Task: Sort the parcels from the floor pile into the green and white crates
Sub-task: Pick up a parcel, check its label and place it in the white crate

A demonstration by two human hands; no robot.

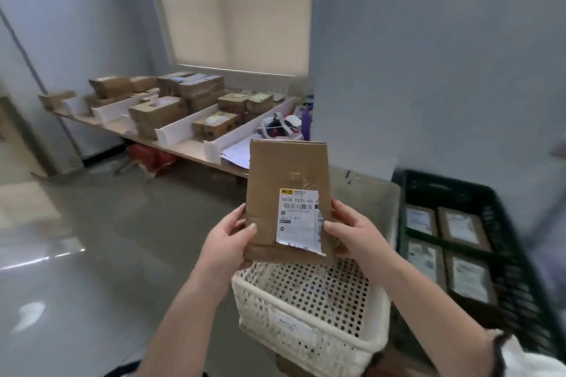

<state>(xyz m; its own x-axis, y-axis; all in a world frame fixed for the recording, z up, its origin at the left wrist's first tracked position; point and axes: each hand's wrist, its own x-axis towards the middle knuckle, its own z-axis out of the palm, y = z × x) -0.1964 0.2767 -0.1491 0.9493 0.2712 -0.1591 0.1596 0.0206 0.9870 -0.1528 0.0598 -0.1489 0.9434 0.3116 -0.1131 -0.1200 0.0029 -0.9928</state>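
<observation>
I hold a flat cardboard parcel [284,193] upright above the white perforated crate [309,312], its shipping label [298,217] facing me. My left hand [228,240] and right hand [355,236] pinch its lower edges, thumbs on the front. The green crate [496,202], just to the right, already holds labelled parcels [450,251]. I should read the label code first, then lower the parcel flat rather than drop it.
</observation>
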